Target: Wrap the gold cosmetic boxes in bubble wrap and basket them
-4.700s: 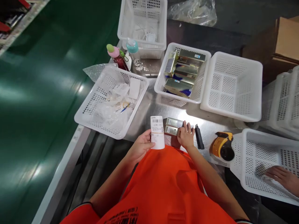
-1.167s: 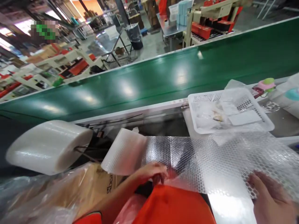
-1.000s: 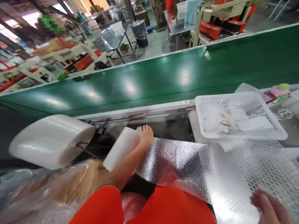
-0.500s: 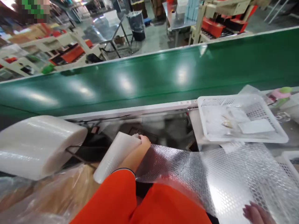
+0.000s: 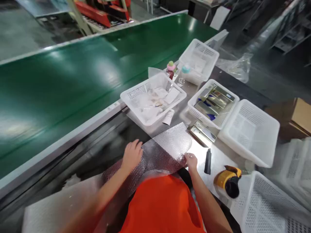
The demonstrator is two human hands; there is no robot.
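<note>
A sheet of bubble wrap (image 5: 161, 153) stretches in front of me, over the metal table and past its left edge. My left hand (image 5: 132, 154) is at the far edge of the sheet, palm down, with its fingers stretched out and slightly apart. At the near right corner of the sheet, my right hand (image 5: 191, 160) pinches the wrap between thumb and fingers. Just beyond that corner lies a shiny gold-toned box (image 5: 202, 133). A black strip-like object (image 5: 207, 161) and a yellow tape dispenser (image 5: 227, 181) lie to the right of my right hand.
A green conveyor belt (image 5: 80, 87) runs along the far side. White baskets stand about: one with small packets (image 5: 153, 120), one with shiny boxes (image 5: 191, 111), and another (image 5: 252, 129) at the right. A cardboard box (image 5: 300, 118) is farther right.
The view has swung to the right. My left hand has come off the bubble wrap roll and moved onto the sheet's far edge. My right hand now pinches the sheet's corner.
</note>
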